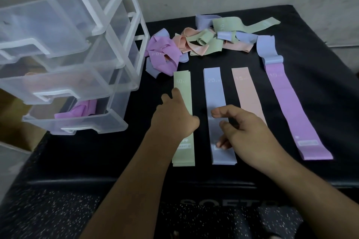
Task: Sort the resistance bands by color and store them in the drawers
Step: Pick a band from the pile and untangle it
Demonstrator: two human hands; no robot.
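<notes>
Left hand (174, 116) lay flat, fingers straight, along the green stack (183, 153), whose long axis ran away from the person, while the right hand (246, 132) hung loosely curled and empty over the blue stack (213, 91) beside it, drawers (108, 122) standing leftward.

A black mat (320, 103) bears flat bands (215, 93), tangled bands (204, 41), drawers (68, 48)

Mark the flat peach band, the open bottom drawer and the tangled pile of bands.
peach band (246, 91), head view, upper middle of the flat strip.
bottom drawer (112, 122), head view, its clear front wall.
tangled pile (204, 41), head view, a green band near the pile's middle.
</notes>
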